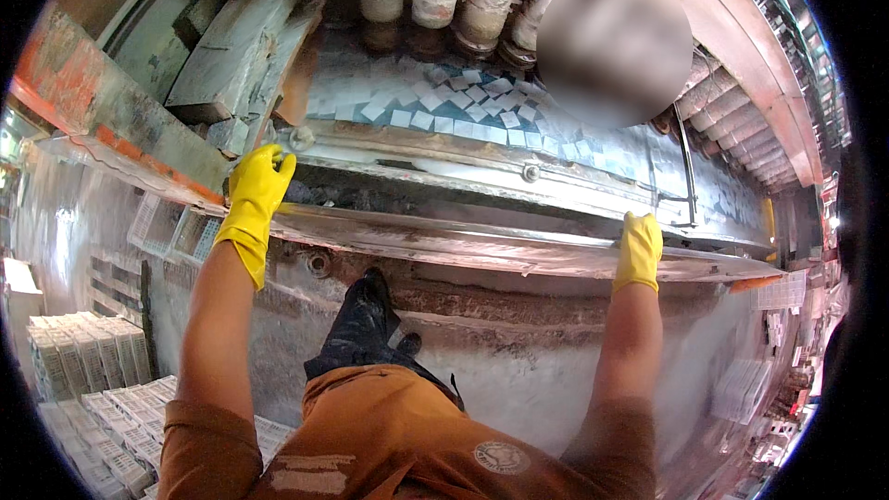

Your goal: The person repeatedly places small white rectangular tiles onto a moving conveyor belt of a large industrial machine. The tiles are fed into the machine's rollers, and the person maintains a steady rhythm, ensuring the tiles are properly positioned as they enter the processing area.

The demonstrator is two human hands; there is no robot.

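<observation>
Left hand (256, 193) curls, grip unclear, by the left end of a metal panel (463, 242); right hand (639, 248) clenches its edge; square tiles (477, 112) lie beyond.

A shiny, bluish-grey bed (639, 150) stretches beyond the left hand (257, 187) and right hand (640, 243). Small, pale, square tiles (477, 113) lie on it, mostly between the two hands and farther out. Those closest to the hands form a loose row; the others lie scattered at angles. Whether any overlap is unclear.
</observation>
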